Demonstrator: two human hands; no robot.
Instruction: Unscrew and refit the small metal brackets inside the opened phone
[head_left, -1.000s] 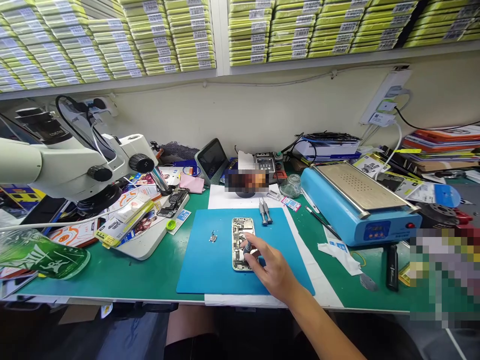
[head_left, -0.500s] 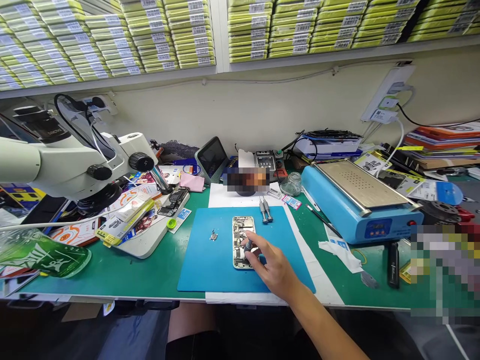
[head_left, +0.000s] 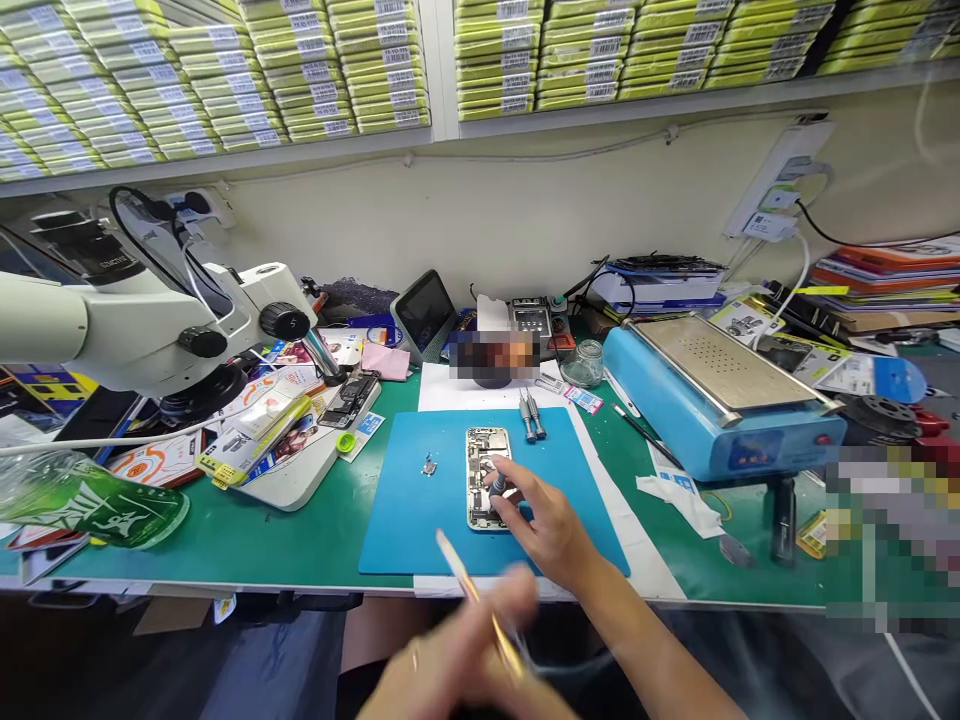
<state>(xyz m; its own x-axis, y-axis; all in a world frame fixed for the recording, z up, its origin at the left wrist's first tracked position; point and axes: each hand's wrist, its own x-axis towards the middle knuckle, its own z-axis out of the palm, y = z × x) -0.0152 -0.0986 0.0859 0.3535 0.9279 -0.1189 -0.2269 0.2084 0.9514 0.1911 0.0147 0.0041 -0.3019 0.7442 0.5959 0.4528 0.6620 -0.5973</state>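
Note:
An opened phone (head_left: 484, 478) with its insides showing lies on a blue mat (head_left: 420, 510). My right hand (head_left: 551, 528) rests over its lower right side, pinching a small grey screwdriver (head_left: 496, 484) whose tip stands on the phone. My left hand (head_left: 457, 655) is low at the front edge, blurred by motion, its fingers closed on a thin yellowish tool (head_left: 480, 603) that points up and left. A small loose part (head_left: 428, 466) sits on the mat to the left of the phone. Two more screwdrivers (head_left: 531, 416) lie at the mat's top edge.
A white microscope (head_left: 150, 330) overhangs the left of the green bench (head_left: 225, 540). A blue heating plate machine (head_left: 720, 395) stands at the right. A green bottle (head_left: 82, 500) lies far left. A small screen (head_left: 425, 315), a glass jar (head_left: 583, 365) and papers crowd the back.
My left hand has come up into view at the bottom with a thin tool, moving fast. My right hand stays on the phone with the screwdriver.

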